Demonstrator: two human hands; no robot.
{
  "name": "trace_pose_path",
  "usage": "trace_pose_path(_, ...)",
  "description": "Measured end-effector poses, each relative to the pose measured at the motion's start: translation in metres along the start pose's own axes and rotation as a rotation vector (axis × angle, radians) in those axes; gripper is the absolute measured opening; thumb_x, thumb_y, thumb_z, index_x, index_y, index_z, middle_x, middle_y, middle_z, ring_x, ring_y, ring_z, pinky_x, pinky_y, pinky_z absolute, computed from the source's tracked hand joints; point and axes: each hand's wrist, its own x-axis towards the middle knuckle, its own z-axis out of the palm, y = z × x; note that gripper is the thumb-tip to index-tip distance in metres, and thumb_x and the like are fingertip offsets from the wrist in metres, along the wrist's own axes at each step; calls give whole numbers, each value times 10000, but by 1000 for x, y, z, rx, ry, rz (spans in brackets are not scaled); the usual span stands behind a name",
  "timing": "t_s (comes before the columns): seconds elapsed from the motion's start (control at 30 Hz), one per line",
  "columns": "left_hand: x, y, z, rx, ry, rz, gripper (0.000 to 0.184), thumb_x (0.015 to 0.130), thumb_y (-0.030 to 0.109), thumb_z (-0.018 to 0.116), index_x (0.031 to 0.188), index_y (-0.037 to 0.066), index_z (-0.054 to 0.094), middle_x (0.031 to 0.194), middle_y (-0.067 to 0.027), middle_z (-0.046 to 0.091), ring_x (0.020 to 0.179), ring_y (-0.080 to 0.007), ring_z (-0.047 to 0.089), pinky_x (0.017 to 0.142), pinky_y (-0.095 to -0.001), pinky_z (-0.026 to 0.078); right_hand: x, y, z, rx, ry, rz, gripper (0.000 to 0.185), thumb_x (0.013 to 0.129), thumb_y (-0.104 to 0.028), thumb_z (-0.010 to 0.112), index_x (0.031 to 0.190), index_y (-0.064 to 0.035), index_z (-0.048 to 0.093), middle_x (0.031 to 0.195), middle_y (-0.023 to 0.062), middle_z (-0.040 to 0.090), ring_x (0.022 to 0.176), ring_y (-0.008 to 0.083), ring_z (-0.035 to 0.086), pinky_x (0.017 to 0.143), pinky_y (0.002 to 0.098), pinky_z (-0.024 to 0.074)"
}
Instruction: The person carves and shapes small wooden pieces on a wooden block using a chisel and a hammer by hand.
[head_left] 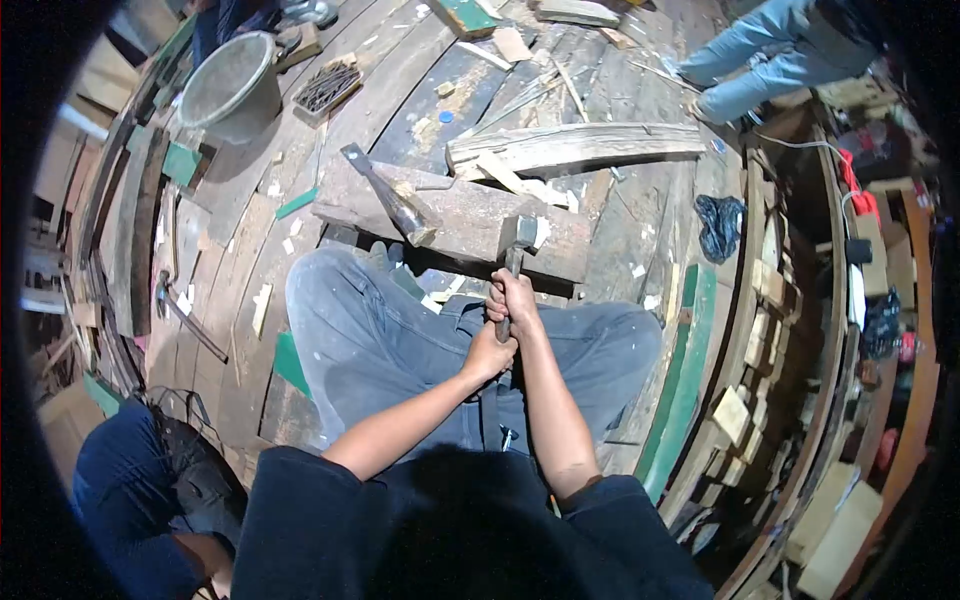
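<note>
A hammer point(518, 234) is held in both hands over my lap, its head resting on or just above the wooden beam point(470, 215) in front of me. My right hand point(513, 298) wraps the handle below the head. Lower down, my left hand point(490, 353) is closed around the handle's end. A chisel point(390, 198) with a wide metal blade and a wooden handle lies across the left part of the beam, its handle end towards me. No hand touches it.
Behind the beam lies a rough timber point(580, 148). A grey bucket point(235, 90) and a box of nail-like pieces point(328, 88) stand back left. Another person's legs point(750, 60) are at upper right; another person point(135, 500) sits lower left. A green-painted board point(680, 380) lies right.
</note>
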Motion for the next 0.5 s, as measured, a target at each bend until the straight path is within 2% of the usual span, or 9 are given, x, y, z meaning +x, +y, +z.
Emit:
trace_pose_path(0.07, -6, 19, -5, 188, -131, 144, 276, 835, 184, 638, 1011, 17, 507, 708, -76, 602, 609, -166, 587, 572, -337, 489, -8, -11, -7, 63, -107, -13, 368, 910, -198, 517, 588, -142, 348, 444, -29, 293, 324, 82, 281, 308, 260, 247)
trace_pose_path(0.1, -9, 27, -6, 274, -189, 212, 315, 828, 204, 658, 1033, 16, 512, 738, -83, 618, 656, -166, 600, 619, -341, 505, -14, -12, -12, 66, -77, -24, 361, 914, -189, 516, 596, -141, 352, 446, -31, 294, 328, 87, 281, 315, 267, 233)
trace_pose_path(0.13, -12, 34, -11, 177, -341, 203, 444, 807, 324, 729, 1038, -4, 539, 842, -93, 638, 797, -163, 599, 746, -340, 498, -29, -22, -11, 92, -64, -49, 344, 915, -192, 520, 615, -138, 361, 443, -34, 294, 321, 84, 272, 311, 268, 226)
trace_pose_path(0.2, -18, 48, -17, 251, -436, 344, 512, 785, 422, 767, 978, -7, 565, 884, -87, 627, 836, -157, 580, 771, -323, 487, -49, -40, -17, 254, -133, -139, 323, 926, -207, 512, 642, -134, 378, 442, -36, 297, 311, 76, 263, 303, 260, 227)
trace_pose_path(0.27, -10, 83, -28, 481, -658, 301, 505, 757, 457, 795, 916, 19, 600, 842, -39, 615, 783, -111, 555, 721, -286, 486, -59, -52, -39, 469, -249, -171, 306, 943, -214, 491, 663, -132, 397, 441, -43, 298, 304, 63, 255, 291, 243, 222)
trace_pose_path(0.33, 5, 109, -33, 430, -633, 391, 374, 783, 305, 788, 964, 28, 614, 841, -36, 626, 768, -129, 575, 716, -293, 487, -75, -67, -56, 542, -327, -242, 329, 962, -215, 453, 646, -144, 394, 437, -53, 294, 296, 47, 250, 274, 220, 231)
trace_pose_path(0.4, 52, 107, -38, 612, -307, 595, 309, 778, 232, 776, 927, 24, 603, 785, -44, 608, 724, -129, 575, 689, -283, 487, -75, -67, -81, 570, -353, -312, 332, 963, -218, 436, 642, -143, 395, 433, -50, 294, 290, 49, 248, 268, 220, 237)
trace_pose_path(0.47, 91, 114, -31, 684, -61, 536, 327, 775, 212, 759, 998, 27, 609, 837, -97, 619, 770, -181, 616, 717, -315, 509, -63, -59, -96, 669, -332, -344, 314, 946, -210, 438, 642, -140, 401, 434, -56, 290, 305, 48, 260, 291, 218, 245)
trace_pose_path(0.5, 106, 116, -23, 708, 57, 615, 361, 780, 226, 756, 1048, 38, 605, 899, -120, 616, 802, -220, 625, 735, -339, 517, -56, -55, -99, 740, -296, -347, 310, 940, -209, 441, 641, -140, 401, 436, -58, 292, 311, 47, 265, 299, 217, 248)
